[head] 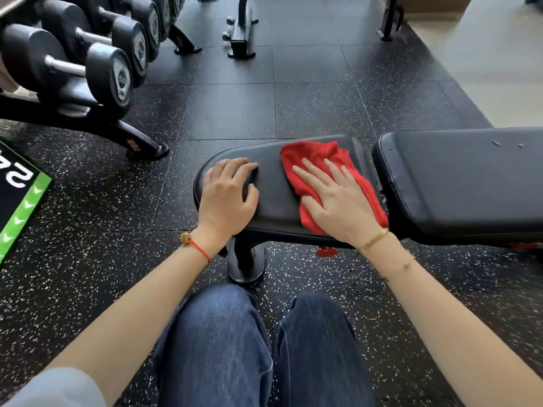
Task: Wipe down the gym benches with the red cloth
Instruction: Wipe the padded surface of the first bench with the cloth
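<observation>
**Wiping the seat pad flat-handed**

Pressing down, the right hand point(340, 201) is laid flat on the cloth point(320, 160), fingers straight and spread; nothing is gripped. The cloth is spread on the right part of the seat pad point(273, 198), at frame centre, beside the gap to the back pad point(464, 183) at the right. The left hand point(229, 198) is rested open on the seat's left end, fingers loosely bent, steadying it. The step is judged best done with even pressure, overlapping strokes carried to the rounded left edge, the bracing hand shifted aside as needed.
</observation>
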A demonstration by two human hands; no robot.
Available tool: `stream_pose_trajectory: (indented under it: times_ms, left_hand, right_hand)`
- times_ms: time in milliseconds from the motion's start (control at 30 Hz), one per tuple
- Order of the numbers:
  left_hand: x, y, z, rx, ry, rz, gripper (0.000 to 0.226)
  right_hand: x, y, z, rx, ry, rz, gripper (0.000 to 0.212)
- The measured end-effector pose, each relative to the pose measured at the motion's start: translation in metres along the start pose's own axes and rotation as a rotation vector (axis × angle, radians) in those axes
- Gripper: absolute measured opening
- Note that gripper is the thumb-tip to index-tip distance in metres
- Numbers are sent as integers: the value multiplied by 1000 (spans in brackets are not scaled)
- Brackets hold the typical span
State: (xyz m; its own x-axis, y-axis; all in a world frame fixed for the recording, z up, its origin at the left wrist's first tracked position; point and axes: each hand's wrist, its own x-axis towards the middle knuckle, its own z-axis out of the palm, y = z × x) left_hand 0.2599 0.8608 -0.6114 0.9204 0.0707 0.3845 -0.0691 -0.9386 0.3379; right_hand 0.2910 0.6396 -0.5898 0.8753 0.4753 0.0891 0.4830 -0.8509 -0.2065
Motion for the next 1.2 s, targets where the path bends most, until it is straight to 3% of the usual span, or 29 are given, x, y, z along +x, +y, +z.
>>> stream_pose_trajectory:
  times_ms: [267,400,567,700,867,1067,1200]
  left_hand:
    - [0,-1,4,-11,22,-1,41]
    - [1,-2,4,-11,25,-10,41]
    - [1,-3,4,-27,29,-2,41]
    - [0,-4,3,-33,21,-3,42]
    - [0,0,4,-16,26,-5,41]
    - [0,-1,4,-27,52,-4,41]
    - [0,-4,5,-34,53,4,42]
  right_hand:
    - [60,35,-6,12,14,286,55]
    - [75,-5,2,6,-39,146,56]
    - [13,-17,4,-9,-19,-40,57]
    - [4,18,-3,11,17,74,56]
    - [65,31,-7,2,-4,278,55]
    - [41,-23,6,21,-29,39,57]
    - [-14,-13,1,18,3,-7,58]
